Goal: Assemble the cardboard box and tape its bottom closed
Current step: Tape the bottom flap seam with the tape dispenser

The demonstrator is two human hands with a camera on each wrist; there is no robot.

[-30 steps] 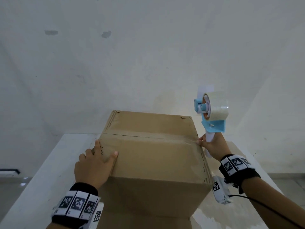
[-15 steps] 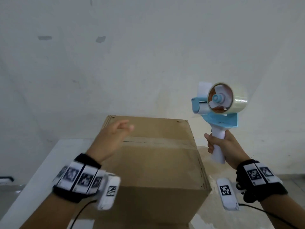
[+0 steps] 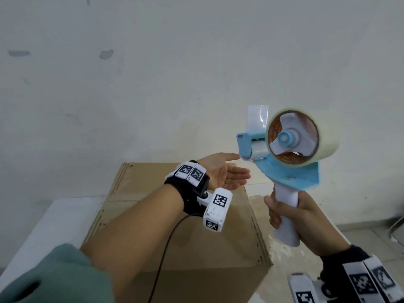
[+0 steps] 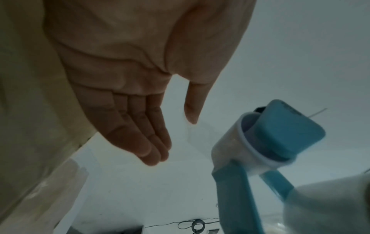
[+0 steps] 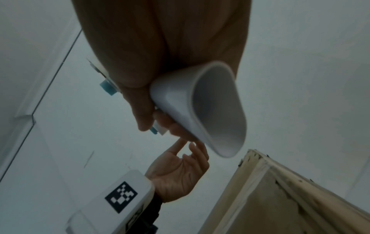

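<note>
A brown cardboard box (image 3: 179, 241) stands on the white table (image 3: 54, 217), flaps folded shut on top. My right hand (image 3: 290, 217) grips the white handle of a blue tape dispenser (image 3: 286, 162), held upright to the right of and above the box. A clear tape roll (image 3: 306, 136) sits on it and a loose tape end (image 3: 258, 117) sticks up. My left hand (image 3: 227, 173) is open, palm up, above the box's far edge, fingers straight and reaching to the dispenser's front roller (image 4: 250, 142). Its thumb tip lies close to the roller; touching cannot be told.
A plain white wall (image 3: 175, 73) rises behind the table. The table edge runs along the left of the box. A black cable (image 3: 161, 259) hangs from my left wrist over the box top. Floor shows at the lower right.
My left hand left the box top, rose and swung right, palm up, toward the dispenser. My right hand lifted the dispenser off the box edge and turned its roll toward me.
</note>
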